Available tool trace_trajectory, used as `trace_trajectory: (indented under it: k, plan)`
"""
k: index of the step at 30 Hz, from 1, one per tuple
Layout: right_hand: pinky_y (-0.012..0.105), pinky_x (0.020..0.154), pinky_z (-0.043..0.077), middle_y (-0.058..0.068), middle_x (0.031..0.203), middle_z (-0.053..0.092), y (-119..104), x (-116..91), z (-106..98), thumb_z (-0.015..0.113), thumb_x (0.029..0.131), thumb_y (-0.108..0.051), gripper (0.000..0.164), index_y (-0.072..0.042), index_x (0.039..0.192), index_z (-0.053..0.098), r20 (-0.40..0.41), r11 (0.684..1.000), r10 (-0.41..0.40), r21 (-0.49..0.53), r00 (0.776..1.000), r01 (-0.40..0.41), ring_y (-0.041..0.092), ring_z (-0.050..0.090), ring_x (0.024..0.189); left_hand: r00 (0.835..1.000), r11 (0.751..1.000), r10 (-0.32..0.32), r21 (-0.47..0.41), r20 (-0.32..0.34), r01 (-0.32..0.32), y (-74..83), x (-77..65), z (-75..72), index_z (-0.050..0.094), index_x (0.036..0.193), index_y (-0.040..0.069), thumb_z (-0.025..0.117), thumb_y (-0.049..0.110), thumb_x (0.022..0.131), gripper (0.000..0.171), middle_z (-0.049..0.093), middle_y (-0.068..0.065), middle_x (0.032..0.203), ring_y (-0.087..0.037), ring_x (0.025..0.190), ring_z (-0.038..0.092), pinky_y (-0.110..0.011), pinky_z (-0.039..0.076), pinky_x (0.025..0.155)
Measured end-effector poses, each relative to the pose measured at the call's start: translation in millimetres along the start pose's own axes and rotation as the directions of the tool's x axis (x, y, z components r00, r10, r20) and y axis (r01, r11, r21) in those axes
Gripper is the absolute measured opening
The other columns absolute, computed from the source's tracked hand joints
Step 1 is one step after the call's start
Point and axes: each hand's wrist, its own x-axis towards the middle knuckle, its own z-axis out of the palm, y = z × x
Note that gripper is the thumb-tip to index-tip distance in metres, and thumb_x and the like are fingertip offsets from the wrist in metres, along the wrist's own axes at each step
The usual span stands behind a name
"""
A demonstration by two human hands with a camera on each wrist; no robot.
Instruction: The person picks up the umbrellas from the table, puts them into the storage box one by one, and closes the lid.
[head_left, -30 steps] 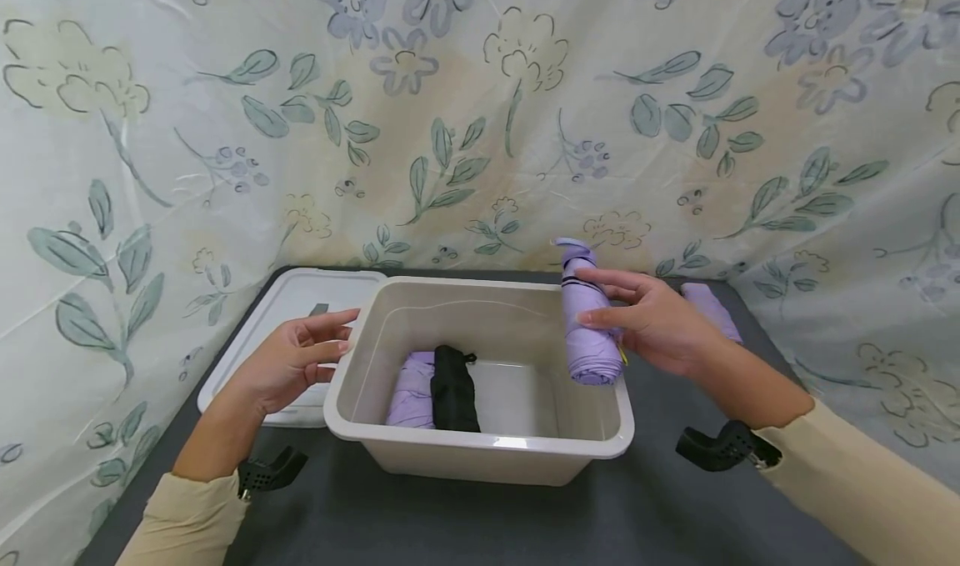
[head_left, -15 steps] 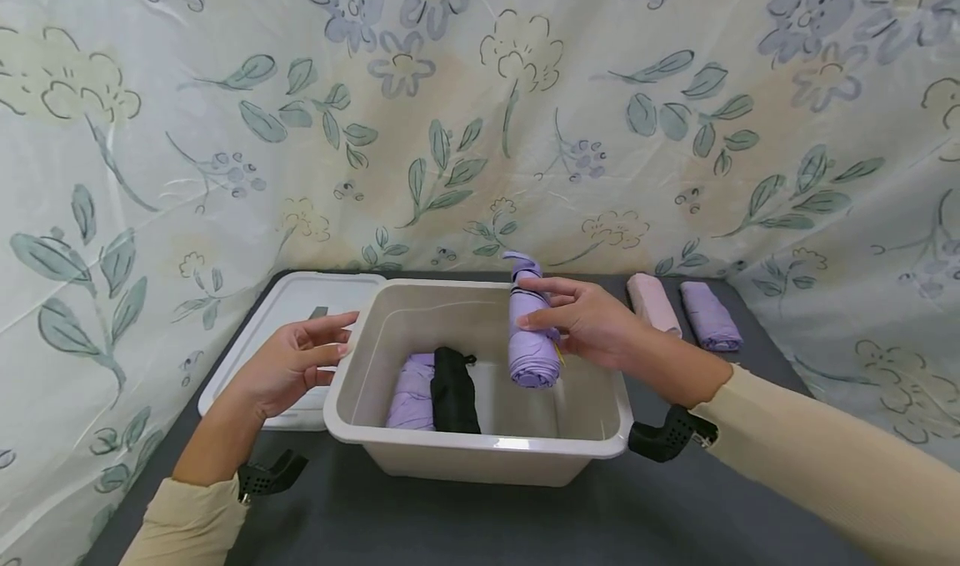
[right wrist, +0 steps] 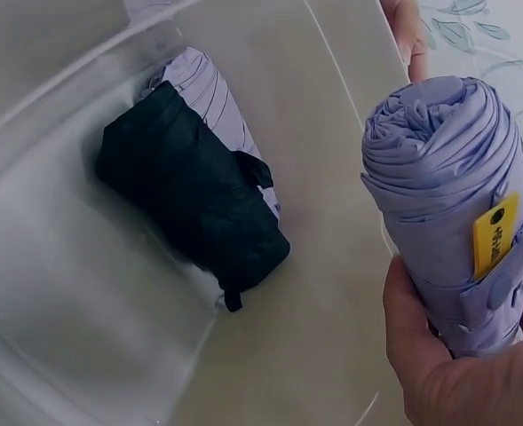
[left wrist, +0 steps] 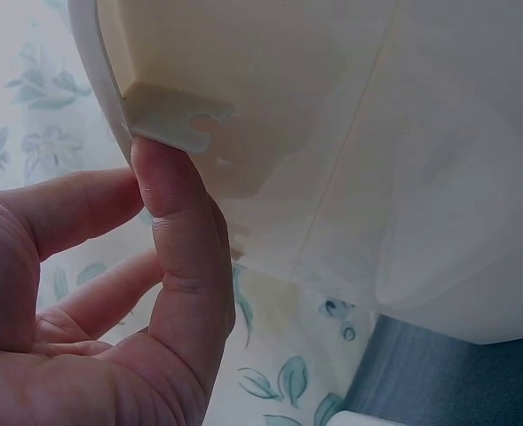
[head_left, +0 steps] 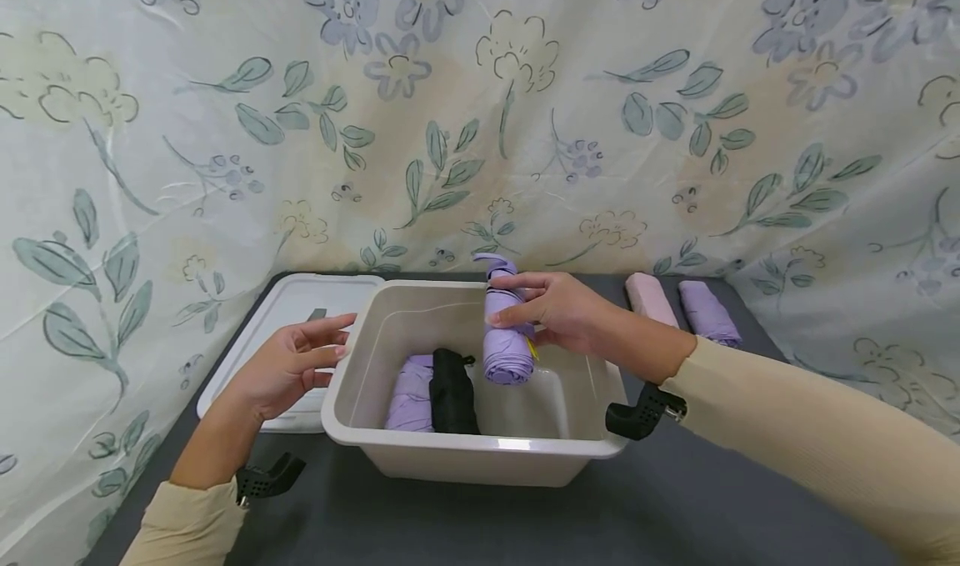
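Above the inside of a beige plastic bin point(head_left: 480, 466), my right hand point(head_left: 558, 312) grips a rolled purple folding umbrella point(head_left: 508, 345) between thumb and fingers. Its coiled end tilts toward me and its strap curls at the far end. The right wrist view shows a yellow tag point(right wrist: 495, 235) on the umbrella point(right wrist: 443, 213). My left hand point(head_left: 288, 370) holds the bin's left rim at the fingertips; in the left wrist view a fingertip sits under the rim point(left wrist: 101, 89). On the bin's floor, a black-sleeved umbrella point(head_left: 453, 395) lies beside another purple umbrella point(head_left: 410, 395).
A pale lid point(head_left: 300, 299) lies left of the bin, partly behind my left hand. At the back right, a pink rolled umbrella point(head_left: 651, 299) and a purple one point(head_left: 708, 312) lie on the dark table point(head_left: 420, 524). A floral curtain point(head_left: 450, 116) hangs behind.
My right hand has carried the purple umbrella left, from the bin's right rim to over its middle. The pink roll has come into view behind it. The left hand stays at the rim.
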Motion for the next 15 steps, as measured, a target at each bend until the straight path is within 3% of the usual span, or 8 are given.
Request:
trace_trajectory:
  k: [7,15]
  plan:
    - [0.053,0.102,0.054,0.012,0.145,0.057,-1,13,13,0.081,0.085,-0.003,0.061,-0.017,0.142,0.063,0.030,1.000,0.011,-0.017,0.999,-0.011,0.032,0.060,0.124,1.000,1.000,-0.027,-0.013,-0.015,0.027,2.3,0.6,0.9,0.050,0.150,0.005,0.062,0.004,0.101,0.051,0.071,0.002,0.110,-0.012,0.096,0.073,-0.034,0.064,0.081]
    - [0.049,0.097,0.058,0.013,0.134,0.060,0,16,25,0.084,0.082,-0.001,0.057,-0.016,0.135,0.068,0.059,0.999,0.027,-0.048,0.998,-0.024,0.031,0.062,0.118,1.000,1.000,-0.020,-0.007,-0.014,0.020,5.5,0.6,2.9,0.052,0.150,0.006,0.062,0.005,0.101,0.050,0.070,0.002,0.110,-0.012,0.095,0.073,-0.033,0.064,0.080]
